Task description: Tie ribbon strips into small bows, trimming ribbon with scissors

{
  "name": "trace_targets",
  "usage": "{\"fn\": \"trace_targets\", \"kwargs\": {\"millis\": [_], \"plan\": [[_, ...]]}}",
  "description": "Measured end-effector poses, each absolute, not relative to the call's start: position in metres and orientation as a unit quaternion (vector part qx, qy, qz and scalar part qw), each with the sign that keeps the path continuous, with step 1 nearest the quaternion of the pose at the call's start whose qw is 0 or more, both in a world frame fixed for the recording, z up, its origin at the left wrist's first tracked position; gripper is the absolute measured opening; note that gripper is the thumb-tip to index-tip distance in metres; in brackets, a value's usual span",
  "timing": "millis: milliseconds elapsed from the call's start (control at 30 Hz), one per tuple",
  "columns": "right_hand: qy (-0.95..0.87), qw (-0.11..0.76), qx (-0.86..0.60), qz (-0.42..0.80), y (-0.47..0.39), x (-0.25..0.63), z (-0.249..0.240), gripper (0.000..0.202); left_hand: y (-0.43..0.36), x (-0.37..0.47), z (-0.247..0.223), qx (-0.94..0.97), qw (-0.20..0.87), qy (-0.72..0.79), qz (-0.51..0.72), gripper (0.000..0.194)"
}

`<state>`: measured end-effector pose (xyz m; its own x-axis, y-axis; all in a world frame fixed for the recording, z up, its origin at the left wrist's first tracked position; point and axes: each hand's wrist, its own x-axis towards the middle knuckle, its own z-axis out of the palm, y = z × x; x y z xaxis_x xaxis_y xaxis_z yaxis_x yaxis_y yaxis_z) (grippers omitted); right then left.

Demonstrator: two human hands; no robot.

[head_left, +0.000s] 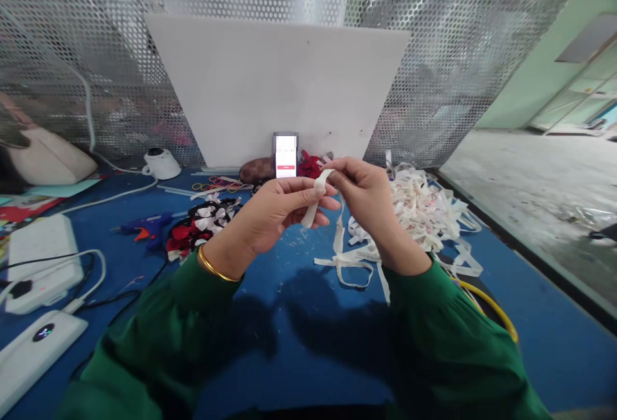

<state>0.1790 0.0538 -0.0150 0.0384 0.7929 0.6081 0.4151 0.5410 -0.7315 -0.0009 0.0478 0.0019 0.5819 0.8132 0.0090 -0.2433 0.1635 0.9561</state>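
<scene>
"Middle of the frame, what've you got?"
"White ribbon, lol. Left hand has it pinched, right hand grips its upper end."
"Around it?"
"Ribbon pile right, phone behind, blue glue gun left, all on my blue table."

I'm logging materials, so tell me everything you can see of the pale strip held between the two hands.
The strip is narrow, flat, off-white and looks like soft fabric ribbon. It is held above the blue table, bent and slanting. The right hand pinches its upper part; the left hand holds it under the thumb, with an end hanging below. Any print is too small to tell.
</scene>
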Motion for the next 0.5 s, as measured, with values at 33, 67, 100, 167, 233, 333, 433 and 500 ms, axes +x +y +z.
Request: {"fn": "trace_targets", "kwargs": {"millis": [33, 67, 100, 167, 233, 333, 433, 500], "plan": [[-0.671, 0.563, -0.45, 0.175, 0.054, 0.178, -0.015, 0.01, 0.047, -0.001, 0.003, 0.531, 0.705, 0.27, 0.384, 0.017], [-0.669, 0.563, -0.449, 0.185, 0.054, 0.177, -0.016, 0.009, 0.046, 0.0, 0.004, 0.533, 0.694, 0.27, 0.402, 0.018], [-0.667, 0.564, -0.444, 0.2, 0.053, 0.176, -0.016, 0.01, 0.045, 0.0, 0.005, 0.536, 0.681, 0.268, 0.422, 0.02], [-0.664, 0.566, -0.424, 0.245, 0.053, 0.173, -0.018, 0.014, 0.045, -0.001, 0.006, 0.546, 0.648, 0.267, 0.458, 0.025], [-0.661, 0.565, -0.399, 0.29, 0.051, 0.17, -0.018, 0.017, 0.047, -0.003, 0.007, 0.556, 0.616, 0.272, 0.487, 0.033], [-0.664, 0.56, -0.39, 0.305, 0.048, 0.164, -0.019, 0.017, 0.051, -0.007, 0.008, 0.565, 0.581, 0.279, 0.515, 0.043], [-0.663, 0.568, -0.396, 0.285, 0.045, 0.16, -0.019, 0.015, 0.055, -0.011, 0.009, 0.572, 0.557, 0.284, 0.531, 0.045], [-0.661, 0.572, -0.397, 0.278, 0.043, 0.157, -0.019, 0.011, 0.057, -0.012, 0.009, 0.575, 0.545, 0.287, 0.539, 0.045]]}}
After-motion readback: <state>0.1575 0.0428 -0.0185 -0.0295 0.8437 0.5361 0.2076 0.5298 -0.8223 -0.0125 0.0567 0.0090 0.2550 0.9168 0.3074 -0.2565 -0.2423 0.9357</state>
